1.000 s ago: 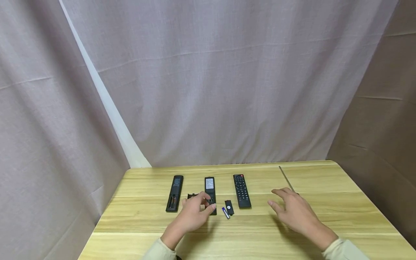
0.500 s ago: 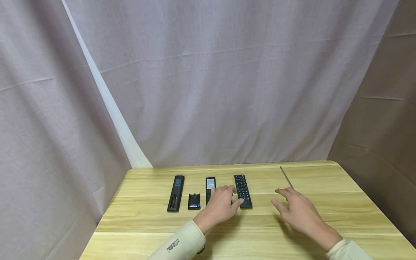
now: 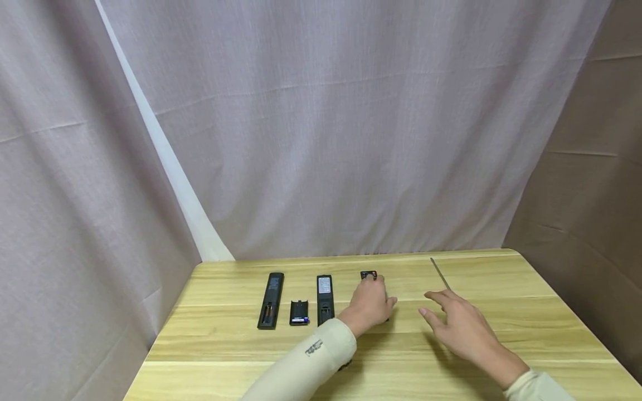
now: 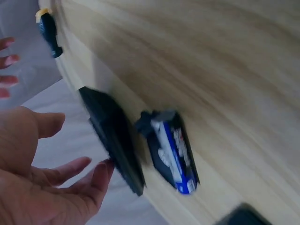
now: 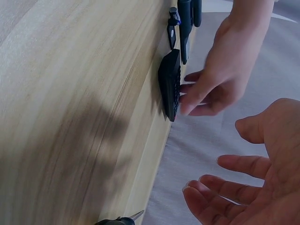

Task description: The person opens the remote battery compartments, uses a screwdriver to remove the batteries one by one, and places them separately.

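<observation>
My left hand (image 3: pixel 370 301) is over a black remote control (image 3: pixel 368 274) lying buttons up, hiding most of it. In the left wrist view its fingertips are at the side of that remote (image 4: pixel 115 136), with the thumb apart from it. Beside this remote lie a small black battery cover (image 4: pixel 161 164) and a blue-and-silver battery (image 4: pixel 174 152); in the head view my left arm hides both. My right hand (image 3: pixel 463 328) hovers over the table with spread, relaxed fingers and nothing in them. Its nearest thing is a screwdriver, whose shaft (image 3: pixel 440 273) shows beyond the fingers.
Two more black remotes lie back up with uncovered battery bays, one at the left (image 3: pixel 271 301) and one in the middle (image 3: pixel 325 298). Between them sits a wider black cover (image 3: pixel 299 309) with a battery (image 3: pixel 300 320) at its near edge. Curtains stand behind the wooden table (image 3: pixel 210 345).
My left hand has moved right, from the middle remote across the small cover and battery to the right remote. The right hand has stayed nearly in place.
</observation>
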Motion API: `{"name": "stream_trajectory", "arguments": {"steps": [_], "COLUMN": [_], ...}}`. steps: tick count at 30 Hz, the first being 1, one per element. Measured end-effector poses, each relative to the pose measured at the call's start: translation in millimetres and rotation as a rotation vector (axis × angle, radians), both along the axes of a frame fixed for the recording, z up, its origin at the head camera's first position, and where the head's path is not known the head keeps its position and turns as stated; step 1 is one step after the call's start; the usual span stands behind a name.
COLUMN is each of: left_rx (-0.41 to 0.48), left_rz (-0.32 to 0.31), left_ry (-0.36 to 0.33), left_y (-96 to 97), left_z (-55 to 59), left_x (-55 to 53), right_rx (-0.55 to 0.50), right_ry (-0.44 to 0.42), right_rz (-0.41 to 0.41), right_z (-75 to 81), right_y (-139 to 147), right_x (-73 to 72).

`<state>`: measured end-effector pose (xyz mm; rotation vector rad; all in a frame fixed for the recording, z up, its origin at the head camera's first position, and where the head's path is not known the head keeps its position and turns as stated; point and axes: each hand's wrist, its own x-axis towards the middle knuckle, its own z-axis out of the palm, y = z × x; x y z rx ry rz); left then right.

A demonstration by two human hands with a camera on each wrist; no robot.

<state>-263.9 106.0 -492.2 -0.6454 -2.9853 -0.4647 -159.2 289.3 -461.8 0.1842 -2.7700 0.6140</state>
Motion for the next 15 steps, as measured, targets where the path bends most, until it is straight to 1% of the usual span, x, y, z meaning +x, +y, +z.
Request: {"name": "stream_trajectory", "arguments": {"steps": [3, 8, 12, 15], "left_rx": [-0.059, -0.133, -0.164, -0.162], "left_rz": [0.023, 0.057, 0.069, 0.073], "left_ry": [0.013, 0.049, 0.05, 0.033], "left_y": [10.8, 20.9, 22.9, 22.4], "left_z": [-3.9, -4.6, -6.2, -9.3], "left_x": [-3.1, -6.8, -10.8, -16.1], "right_rx": [-0.001, -0.006, -0.013, -0.017], "right_ry": [0.009, 0.009, 0.001, -0.006], "right_rz": [0.0, -0.002, -0.004, -0.006], "right_z": [-0.6, -0.1, 0.9, 1.6], "right_y": [0, 0, 0, 0], "right_x": [0.3, 2.4, 3.3, 3.5]}}
